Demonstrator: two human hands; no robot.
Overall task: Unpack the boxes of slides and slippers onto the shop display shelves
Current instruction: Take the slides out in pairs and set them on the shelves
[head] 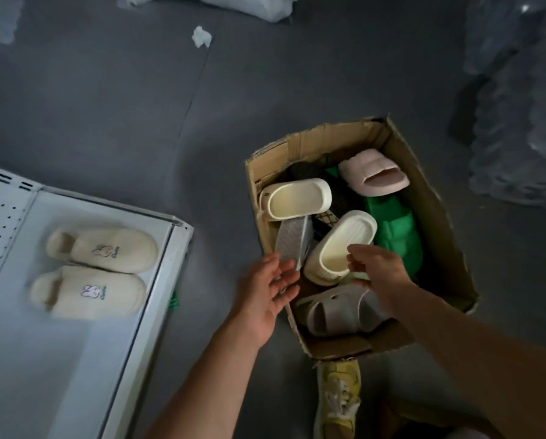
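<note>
Head view: right hand pinches the light, springy cream slide by its rim, left hand open beside the box's near corner.

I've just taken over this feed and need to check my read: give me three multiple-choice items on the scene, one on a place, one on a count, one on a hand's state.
1. Where is the green slide?
A. on the shelf
B. in the cardboard box
C. on the bare floor

2. How many cream fuzzy slippers lie on the white shelf?
A. one
B. two
C. four

3. What is the left hand doing?
A. gripping a slipper
B. open, holding nothing
C. resting on the shelf

Answers: 1 B, it lies along the box's right side. 2 B, a pair lies side by side. 3 B, its fingers are spread at the box edge.
</note>
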